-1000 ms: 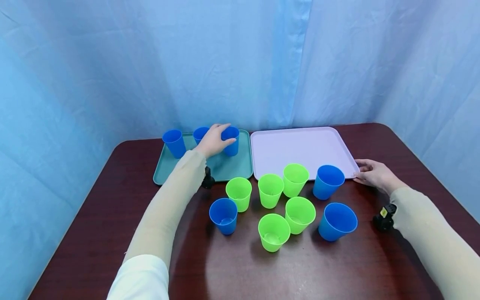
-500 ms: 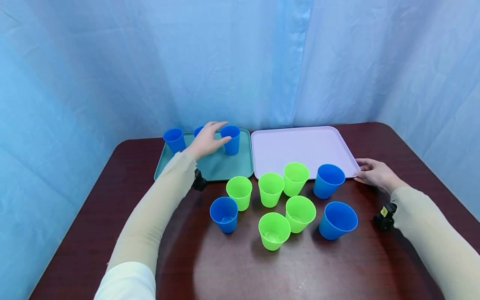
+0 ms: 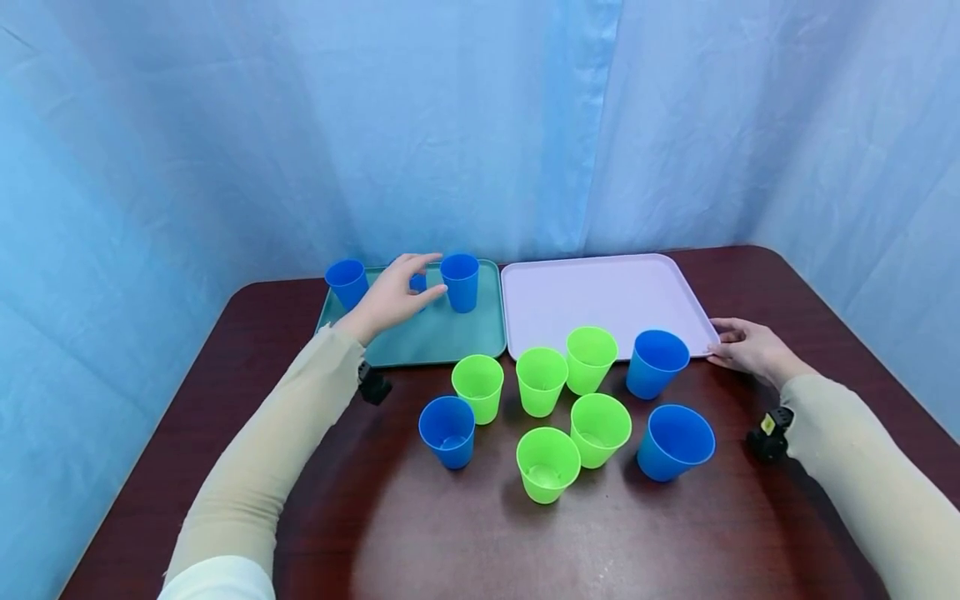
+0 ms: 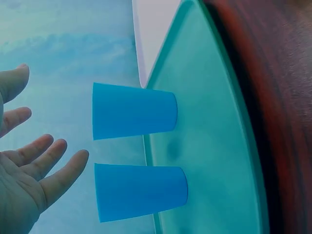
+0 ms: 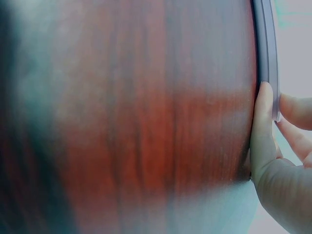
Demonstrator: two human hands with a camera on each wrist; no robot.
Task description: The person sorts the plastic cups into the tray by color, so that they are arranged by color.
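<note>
Cup (image 3: 460,282) upright, mouth up, beside left hand (image 3: 390,293).

Dark red-brown wooden table (image 3: 465,542), rounded corners. Backed on all sides by pale blue curtain (image 3: 480,125). Five green cups (image 3: 548,464) upright in loose cluster at centre of table, openings up. Three blue cups on bare table: one left of cluster (image 3: 447,431), two right of it (image 3: 675,442), nearer one tilted.
</note>
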